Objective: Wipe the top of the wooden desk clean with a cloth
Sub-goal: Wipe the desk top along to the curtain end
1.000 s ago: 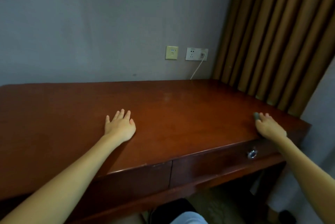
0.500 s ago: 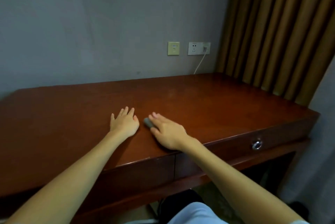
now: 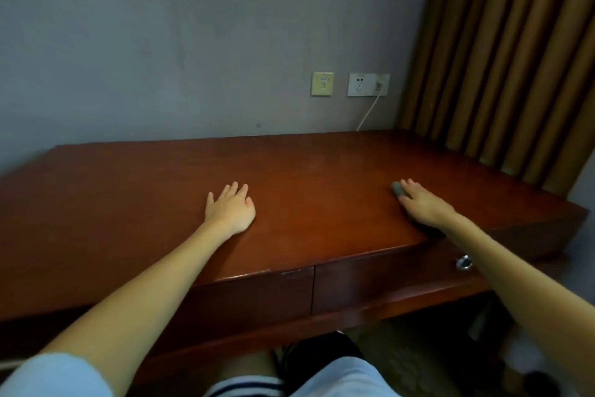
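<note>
right hand [image 3: 425, 208]: palm down, fingers straight and close together, pressing a cloth [image 3: 396, 188] flat on the desk [image 3: 322, 168]. only a small grey nub of cloth shows past the fingertips, the rest is under the hand. it sits on the right half of the top, nearer the front edge than the back and well short of the right edge.

left hand [image 3: 232, 210]: flat on the bare top, fingers lightly spread, holding nothing. it's about mid-width, near the front edge. reads as a brace.

step, my read: mid wipe stroke along the front band. can't tell how much of the top is done, as no wet trail or dust line is visible.

next move needs even downward pressure and the cloth kept bunched under the fingers. run strokes out to the right edge, then work toward the back edge. the far left corner looks like a reach, so the brace hand probably has to shift.

materials: top is reddish-brown wood, smooth with a soft sheen, rounded front lip. cloth is grey, soft and thin enough to hide under a palm. two drawer fronts [image 3: 380, 280] sit below, with a round metal lock [image 3: 464, 263] on the right one.

beyond: a matte grey wall [image 3: 193, 42], a socket plate [image 3: 368, 84] with a white cable [image 3: 368, 113] dropping behind the back edge, and a pleated brown curtain [image 3: 502, 52] at the back right corner.
</note>
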Demonstrator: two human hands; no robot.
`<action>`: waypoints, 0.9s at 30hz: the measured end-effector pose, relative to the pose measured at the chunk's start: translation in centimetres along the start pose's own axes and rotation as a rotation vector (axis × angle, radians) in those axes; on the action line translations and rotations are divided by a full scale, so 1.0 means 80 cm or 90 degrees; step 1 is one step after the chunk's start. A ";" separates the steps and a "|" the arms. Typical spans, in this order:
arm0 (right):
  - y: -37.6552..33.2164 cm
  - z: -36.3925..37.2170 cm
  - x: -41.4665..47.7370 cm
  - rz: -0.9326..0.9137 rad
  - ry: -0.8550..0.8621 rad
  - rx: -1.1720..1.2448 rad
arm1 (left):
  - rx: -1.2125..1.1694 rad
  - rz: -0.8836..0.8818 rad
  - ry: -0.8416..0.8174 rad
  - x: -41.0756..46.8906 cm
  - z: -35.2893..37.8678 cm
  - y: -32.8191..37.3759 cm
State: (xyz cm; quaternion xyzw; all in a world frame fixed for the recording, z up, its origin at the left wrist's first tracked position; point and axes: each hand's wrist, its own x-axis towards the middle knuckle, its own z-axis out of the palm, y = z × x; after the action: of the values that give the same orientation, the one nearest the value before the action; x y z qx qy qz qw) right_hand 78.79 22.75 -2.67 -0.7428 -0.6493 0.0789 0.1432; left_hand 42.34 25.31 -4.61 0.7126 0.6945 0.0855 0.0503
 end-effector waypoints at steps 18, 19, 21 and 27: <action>-0.138 0.044 0.058 -0.303 -0.106 -0.016 | 0.054 -0.156 0.047 -0.038 -0.058 -0.183; -0.140 0.048 0.095 -0.251 -0.079 -0.029 | 0.055 -0.178 0.043 -0.045 -0.059 -0.195; -0.158 0.061 0.157 -0.174 -0.043 -0.039 | 0.050 -0.213 0.034 -0.059 -0.057 -0.210; -0.324 0.119 0.154 -0.344 -0.102 -0.023 | 0.063 -0.259 0.035 -0.062 -0.049 -0.213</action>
State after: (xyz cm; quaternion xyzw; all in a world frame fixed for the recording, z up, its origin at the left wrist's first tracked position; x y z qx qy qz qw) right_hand 53.30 38.97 -2.68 -0.5368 -0.8342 0.0843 0.0941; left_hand 24.81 20.69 -4.29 0.5569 0.8284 0.0590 0.0127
